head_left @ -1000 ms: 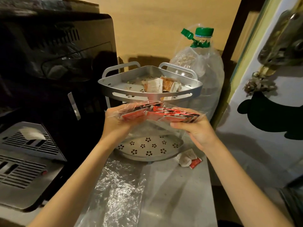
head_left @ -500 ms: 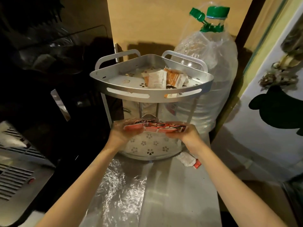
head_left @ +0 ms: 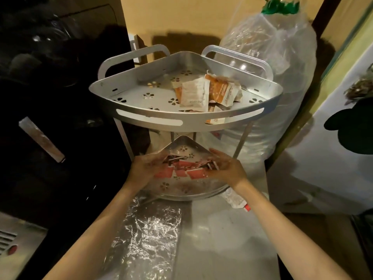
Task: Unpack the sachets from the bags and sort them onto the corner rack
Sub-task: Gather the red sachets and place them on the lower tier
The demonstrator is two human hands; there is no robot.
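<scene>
Left hand (head_left: 148, 168) and right hand (head_left: 227, 168), fingers clamped on either end of clear bag of red sachets (head_left: 182, 169), held over lower shelf (head_left: 193, 190) of corner rack (head_left: 187, 120). Orange sachets (head_left: 205, 91) on upper shelf.

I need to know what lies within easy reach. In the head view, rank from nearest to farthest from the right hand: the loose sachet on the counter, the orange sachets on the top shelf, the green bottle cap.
From the right hand:
1. Loose sachet, just below on the counter.
2. Orange sachets, top shelf above.
3. Green bottle cap, far upper right.
</scene>
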